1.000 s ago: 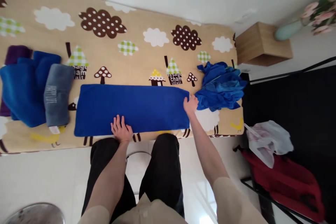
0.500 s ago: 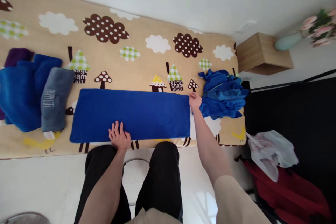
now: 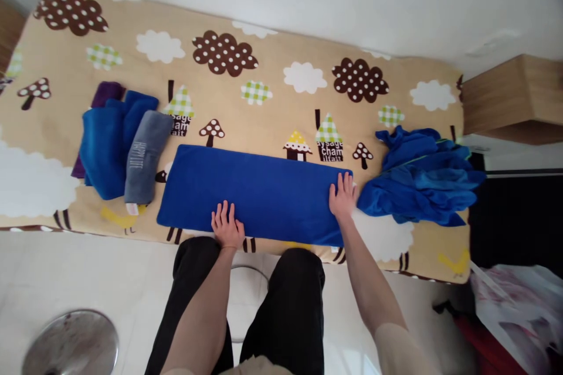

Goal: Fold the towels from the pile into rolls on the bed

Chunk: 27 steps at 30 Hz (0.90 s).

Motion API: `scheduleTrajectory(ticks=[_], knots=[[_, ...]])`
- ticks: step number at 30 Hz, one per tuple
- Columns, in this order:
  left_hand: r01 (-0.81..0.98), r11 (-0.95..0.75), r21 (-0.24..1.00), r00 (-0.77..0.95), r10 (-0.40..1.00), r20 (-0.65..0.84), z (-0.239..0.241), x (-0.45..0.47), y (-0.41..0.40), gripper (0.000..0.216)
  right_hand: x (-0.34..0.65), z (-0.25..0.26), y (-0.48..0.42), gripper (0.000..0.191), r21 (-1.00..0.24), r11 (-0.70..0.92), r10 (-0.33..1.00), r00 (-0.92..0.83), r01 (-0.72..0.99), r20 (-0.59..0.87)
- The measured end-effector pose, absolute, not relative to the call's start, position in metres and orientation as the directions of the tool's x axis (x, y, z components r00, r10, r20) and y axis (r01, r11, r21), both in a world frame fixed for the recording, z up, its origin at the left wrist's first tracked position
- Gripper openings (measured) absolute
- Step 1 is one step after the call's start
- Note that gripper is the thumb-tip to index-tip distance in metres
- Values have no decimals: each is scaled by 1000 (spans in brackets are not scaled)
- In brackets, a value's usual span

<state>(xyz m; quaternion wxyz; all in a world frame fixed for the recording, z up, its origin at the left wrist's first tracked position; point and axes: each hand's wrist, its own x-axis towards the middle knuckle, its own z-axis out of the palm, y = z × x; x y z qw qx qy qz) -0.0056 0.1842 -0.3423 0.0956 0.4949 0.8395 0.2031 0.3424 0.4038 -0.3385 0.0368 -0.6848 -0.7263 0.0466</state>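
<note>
A blue towel (image 3: 272, 196), folded into a long flat strip, lies on the patterned cloth (image 3: 259, 129) in front of me. My left hand (image 3: 227, 225) rests on its near edge, left of the middle, with fingers spread. At the towel's right end, my right hand (image 3: 343, 194) lies flat with fingers apart, near the far corner. Just right of that hand is a crumpled heap of blue towels (image 3: 426, 179). On the left are folded towels: a grey one (image 3: 147, 155) with lettering, blue ones (image 3: 103, 152) and a purple one (image 3: 108, 92).
A wooden box shelf (image 3: 497, 96) is at the right by the white wall. Below it, a white plastic bag (image 3: 514, 299) sits on something red. A round metal stool top (image 3: 73, 343) is at the lower left. My knees are close to the near edge.
My right hand has gone from pinching at the towel's far right corner to lying flat on its right end. My left hand stays on the near edge. The view has shifted left.
</note>
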Motion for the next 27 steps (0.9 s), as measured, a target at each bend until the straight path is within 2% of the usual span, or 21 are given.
scheduleTrajectory(ticks=[10, 27], knots=[[767, 449, 459, -504, 864, -3, -340, -6, 184, 69, 348, -346, 428, 66, -128, 22, 1000, -20, 992, 22], [805, 434, 405, -486, 873, 32, -342, -5, 183, 66, 347, -344, 428, 66, -102, 20, 999, -16, 995, 39]])
